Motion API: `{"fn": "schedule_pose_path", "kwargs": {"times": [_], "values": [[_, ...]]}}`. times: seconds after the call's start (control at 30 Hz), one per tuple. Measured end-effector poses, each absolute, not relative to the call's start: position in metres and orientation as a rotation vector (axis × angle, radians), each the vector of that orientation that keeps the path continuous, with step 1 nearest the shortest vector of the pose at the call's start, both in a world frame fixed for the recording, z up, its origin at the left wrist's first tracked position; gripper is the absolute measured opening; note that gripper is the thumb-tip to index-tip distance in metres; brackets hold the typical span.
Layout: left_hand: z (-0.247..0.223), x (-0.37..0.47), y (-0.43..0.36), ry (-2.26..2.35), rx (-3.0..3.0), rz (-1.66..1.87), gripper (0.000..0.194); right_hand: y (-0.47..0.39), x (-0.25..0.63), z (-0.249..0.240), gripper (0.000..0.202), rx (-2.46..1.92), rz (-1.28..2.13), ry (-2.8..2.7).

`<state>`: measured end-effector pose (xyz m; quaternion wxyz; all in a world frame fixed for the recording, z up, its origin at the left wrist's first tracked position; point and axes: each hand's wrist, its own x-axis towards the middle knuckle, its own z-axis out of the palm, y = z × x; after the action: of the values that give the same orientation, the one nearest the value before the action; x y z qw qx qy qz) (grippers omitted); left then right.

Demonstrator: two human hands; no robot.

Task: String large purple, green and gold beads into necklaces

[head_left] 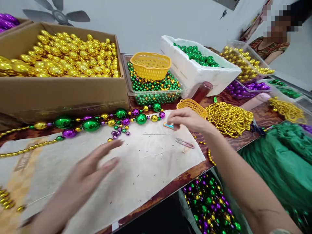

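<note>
My left hand [85,175] is over the white cloth [156,175], slightly blurred, thumb and fingers stretched apart with nothing between them. My right hand [186,119] is at the cloth's far right, its fingers bent and drawn together; whether they hold anything is hidden. Close to those fingertips are a small orange-and-blue packet [168,125] and the end of a beaded necklace [140,119] of green, gold and purple beads, running left along the cloth. A cluster of small beads [118,131] hangs from its middle. A thin needle [156,134] and thread snips [184,143] lie on the cloth.
Behind stand a cardboard box [60,94] of gold beads, a clear tub [158,97] with a yellow basket [151,66], and a white foam box [195,73]. Gold bead strings [229,119] and green fabric [280,159] lie right. Another person [268,48] is at the far right.
</note>
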<state>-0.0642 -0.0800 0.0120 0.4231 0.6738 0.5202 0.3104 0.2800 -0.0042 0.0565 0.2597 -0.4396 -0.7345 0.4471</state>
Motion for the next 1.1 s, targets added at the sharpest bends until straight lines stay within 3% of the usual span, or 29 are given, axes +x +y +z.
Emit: {"fn": "schedule_pose_path", "kwargs": {"times": [0.13,0.27,0.43,0.53,0.67,0.87,1.1], "values": [[0.008,0.049,-0.055,0.917,1.377,0.929,0.053,0.006,0.240,0.037,0.019,-1.070,1.242,-2.047],[-0.010,0.091,-0.037,0.947,1.092,0.934,0.042,-0.005,0.254,0.015,0.020,-1.160,1.189,-1.939],[-0.025,0.088,-0.030,0.897,1.023,0.745,0.021,-0.026,0.282,0.007,0.018,-1.236,1.160,-1.875],[-0.027,0.075,-0.027,0.956,1.034,0.732,0.022,-0.038,0.309,0.003,0.023,-1.575,0.825,-1.988],[-0.032,0.049,-0.018,1.111,1.080,0.777,0.027,-0.064,0.344,-0.019,0.009,-1.908,0.518,-2.149],[-0.050,0.030,-0.007,1.221,1.155,0.764,0.030,-0.085,0.353,-0.056,0.010,-1.952,0.362,-2.222],[-0.061,0.028,-0.005,1.220,1.082,0.768,0.030,-0.085,0.359,-0.066,0.004,-1.816,0.297,-2.302]]}}
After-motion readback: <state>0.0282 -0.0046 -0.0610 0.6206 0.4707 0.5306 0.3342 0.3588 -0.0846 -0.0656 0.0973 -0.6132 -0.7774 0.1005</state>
